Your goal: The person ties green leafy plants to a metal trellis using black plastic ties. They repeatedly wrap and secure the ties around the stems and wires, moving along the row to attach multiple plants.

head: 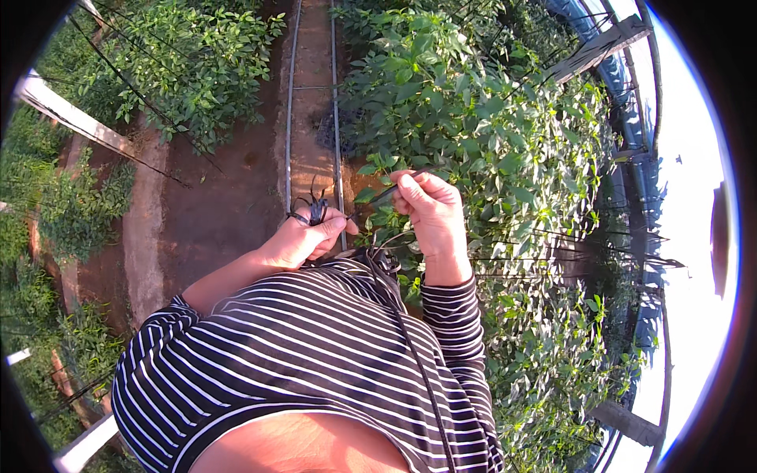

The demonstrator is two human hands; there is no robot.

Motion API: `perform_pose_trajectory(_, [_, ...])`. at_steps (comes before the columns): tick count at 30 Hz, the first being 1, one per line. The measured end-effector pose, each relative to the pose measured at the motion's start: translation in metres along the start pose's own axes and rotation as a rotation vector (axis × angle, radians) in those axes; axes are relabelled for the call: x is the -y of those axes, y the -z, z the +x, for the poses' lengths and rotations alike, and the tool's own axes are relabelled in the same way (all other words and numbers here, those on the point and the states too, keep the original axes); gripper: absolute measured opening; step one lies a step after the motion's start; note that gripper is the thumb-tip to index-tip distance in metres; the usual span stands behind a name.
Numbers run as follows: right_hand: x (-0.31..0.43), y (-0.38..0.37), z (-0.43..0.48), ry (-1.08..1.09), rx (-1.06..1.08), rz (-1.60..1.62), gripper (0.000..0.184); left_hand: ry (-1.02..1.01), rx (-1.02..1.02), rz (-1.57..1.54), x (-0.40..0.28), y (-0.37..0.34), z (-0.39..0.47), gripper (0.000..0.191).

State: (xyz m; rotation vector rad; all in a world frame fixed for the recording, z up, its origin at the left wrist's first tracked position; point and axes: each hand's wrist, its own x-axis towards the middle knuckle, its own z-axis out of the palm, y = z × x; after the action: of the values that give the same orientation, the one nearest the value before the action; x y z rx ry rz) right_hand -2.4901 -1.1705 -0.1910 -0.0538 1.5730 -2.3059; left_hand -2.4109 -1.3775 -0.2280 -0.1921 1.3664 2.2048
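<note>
My left hand (304,237) is closed around a bunch of thin black plastic strips (317,210), whose loose ends curl up above the fingers. Pinched between thumb and fingers of my right hand (436,216) is a black strip (384,194). This strip spans the gap to the left fingertips, and its other end sticks out beyond the right hand. Both hands are raised in front of my striped shirt (307,343). Leafy green plants (437,112) grow just beyond the right hand. A black cord (417,355) runs down over the shirt towards the waist.
Two metal pipe rails (289,130) run along the dirt path ahead. More leafy plants (195,77) grow on the left, beside a pale post (83,118) and dark wires. Concrete posts (597,50) and blue sheeting (633,118) edge the right side.
</note>
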Motion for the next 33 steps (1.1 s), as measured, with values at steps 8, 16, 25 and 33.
perform_pose_trajectory(8, [-0.01, -0.009, 0.005, -0.009, 0.071, -0.128, 0.006, 0.024, 0.136, 0.058, -0.02, 0.049, 0.035, 0.033])
perform_pose_trajectory(16, [0.05, -0.003, -0.008, 0.554, 0.314, -0.279, 0.006, -0.587, 0.355, -1.226, -0.087, 0.2, 0.069, 0.021])
perform_pose_trajectory(25, [0.052, -0.064, 0.055, 1.021, -0.108, -1.39, 0.023, -0.139, 0.549, 0.013, -0.122, 0.038, 0.123, 0.058])
perform_pose_trajectory(33, [0.05, -0.043, 0.051, 0.707, -0.326, -0.569, 0.01, -0.081, 0.716, 0.181, -0.144, 0.016, 0.157, 0.026])
